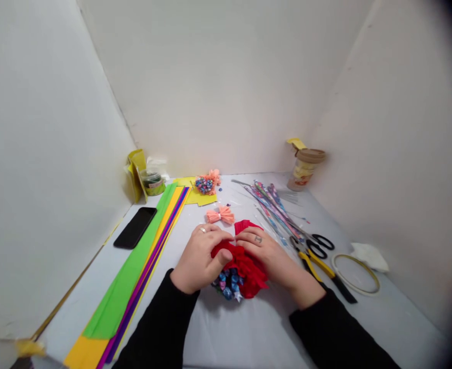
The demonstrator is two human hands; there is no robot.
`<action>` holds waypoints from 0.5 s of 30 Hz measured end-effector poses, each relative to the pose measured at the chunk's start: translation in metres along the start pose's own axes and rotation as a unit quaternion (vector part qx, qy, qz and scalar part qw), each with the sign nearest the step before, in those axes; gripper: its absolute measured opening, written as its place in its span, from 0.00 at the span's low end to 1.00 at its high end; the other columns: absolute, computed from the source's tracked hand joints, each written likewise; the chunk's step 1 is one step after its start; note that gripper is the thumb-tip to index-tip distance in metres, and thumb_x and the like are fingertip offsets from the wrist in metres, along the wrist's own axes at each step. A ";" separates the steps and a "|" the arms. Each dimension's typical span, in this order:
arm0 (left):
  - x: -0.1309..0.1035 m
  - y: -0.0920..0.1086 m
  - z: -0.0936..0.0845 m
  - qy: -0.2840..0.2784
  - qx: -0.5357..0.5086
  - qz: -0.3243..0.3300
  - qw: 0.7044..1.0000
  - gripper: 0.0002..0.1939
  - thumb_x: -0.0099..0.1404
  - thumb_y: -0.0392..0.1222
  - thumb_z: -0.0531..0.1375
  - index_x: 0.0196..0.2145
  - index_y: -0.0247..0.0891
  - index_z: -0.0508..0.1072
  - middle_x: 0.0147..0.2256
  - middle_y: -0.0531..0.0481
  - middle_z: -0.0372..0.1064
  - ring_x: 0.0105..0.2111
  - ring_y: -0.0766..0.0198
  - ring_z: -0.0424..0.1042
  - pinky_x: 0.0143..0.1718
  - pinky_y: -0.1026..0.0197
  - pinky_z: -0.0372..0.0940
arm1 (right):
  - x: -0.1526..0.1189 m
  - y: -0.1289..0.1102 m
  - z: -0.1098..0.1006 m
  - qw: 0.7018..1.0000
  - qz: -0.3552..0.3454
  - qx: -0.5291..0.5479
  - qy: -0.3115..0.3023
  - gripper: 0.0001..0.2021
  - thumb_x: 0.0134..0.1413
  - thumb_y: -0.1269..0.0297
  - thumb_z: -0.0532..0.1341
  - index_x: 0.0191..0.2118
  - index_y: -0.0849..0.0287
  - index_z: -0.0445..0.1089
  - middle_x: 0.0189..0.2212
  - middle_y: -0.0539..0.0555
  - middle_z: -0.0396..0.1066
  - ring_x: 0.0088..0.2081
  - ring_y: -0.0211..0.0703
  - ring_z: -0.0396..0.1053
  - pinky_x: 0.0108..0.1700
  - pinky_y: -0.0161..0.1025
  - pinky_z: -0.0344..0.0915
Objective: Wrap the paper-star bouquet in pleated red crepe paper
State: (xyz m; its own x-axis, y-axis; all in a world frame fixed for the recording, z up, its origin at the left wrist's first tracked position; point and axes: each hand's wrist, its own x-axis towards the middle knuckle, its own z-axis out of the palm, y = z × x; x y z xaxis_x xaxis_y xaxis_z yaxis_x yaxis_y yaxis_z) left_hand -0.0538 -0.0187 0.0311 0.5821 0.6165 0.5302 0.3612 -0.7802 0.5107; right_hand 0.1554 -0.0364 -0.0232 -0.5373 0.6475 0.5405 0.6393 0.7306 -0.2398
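Observation:
Red crepe paper, gathered into ruffled folds, lies between my two hands at the near middle of the table. Against its near left side sits a cluster of small shiny blue and pink paper stars. My left hand, a ring on one finger, grips the paper's left edge, thumb on top. From the right, my right hand curls over the red folds, with a flap of red showing beyond its fingers. The fingertips are partly hidden in the paper. Just beyond lies a peach paper bow, tied at its middle.
Left are long coloured paper strips and a black phone. At the back, a peach flower with blue stars rests on yellow paper. Right are patterned strips, black scissors, yellow-handled pliers, a tape roll and a cup.

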 end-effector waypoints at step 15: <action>-0.001 -0.001 -0.006 0.041 -0.012 0.006 0.999 0.08 0.62 0.32 0.57 0.39 0.39 0.72 0.33 0.49 0.74 0.37 0.62 0.70 0.47 0.54 0.62 | 0.002 0.002 0.000 1.000 0.014 -0.006 0.015 0.09 0.56 0.74 0.57 0.42 0.59 0.71 0.39 0.57 0.74 0.45 0.48 0.65 0.48 0.47 0.63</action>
State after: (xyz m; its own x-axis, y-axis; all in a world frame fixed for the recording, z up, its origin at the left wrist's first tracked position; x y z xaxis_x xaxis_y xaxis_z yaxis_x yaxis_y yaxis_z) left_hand -0.0589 -0.0177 0.0337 0.5240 0.6138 0.5905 0.3355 -0.7860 0.5193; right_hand 0.1559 -0.0334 -0.0222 -0.5019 0.6606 0.5583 0.6607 0.7094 -0.2455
